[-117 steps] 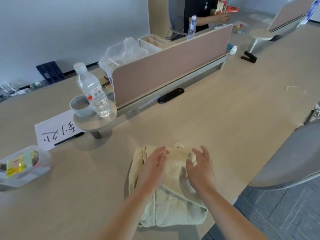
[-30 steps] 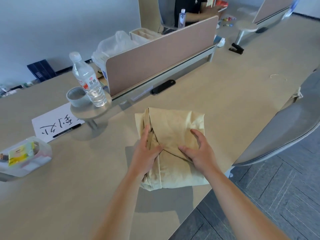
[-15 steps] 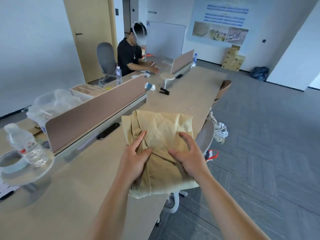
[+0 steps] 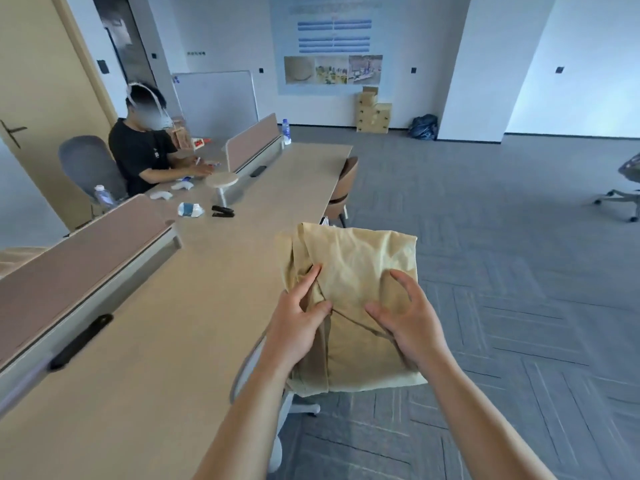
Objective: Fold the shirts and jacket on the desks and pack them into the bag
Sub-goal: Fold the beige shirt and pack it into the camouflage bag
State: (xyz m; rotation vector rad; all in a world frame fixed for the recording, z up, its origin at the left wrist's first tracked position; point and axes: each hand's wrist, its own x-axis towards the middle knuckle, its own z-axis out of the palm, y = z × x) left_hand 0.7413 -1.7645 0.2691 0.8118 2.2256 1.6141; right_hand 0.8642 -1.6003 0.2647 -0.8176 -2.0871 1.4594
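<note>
A folded pale-yellow garment (image 4: 360, 265) hangs in the air past the desk's right edge, over the grey floor. My left hand (image 4: 298, 320) grips its left side, thumb on top and fingers mostly underneath. My right hand (image 4: 408, 320) holds the right side, thumb and fingers curled onto the top fold. The lower part of the garment droops below my hands. No bag is visible.
The long beige desk (image 4: 173, 341) runs along the left with pink divider panels (image 4: 79, 258). A grey chair (image 4: 263, 393) stands under the garment. A seated person (image 4: 145, 157) works at the far end, near a stapler (image 4: 223, 212). A brown chair (image 4: 343, 188) stands further on.
Both hands lifted the folded garment off the desk and carried it to the right, beyond the desk edge. My view swung from the desktop up and right toward the room.
</note>
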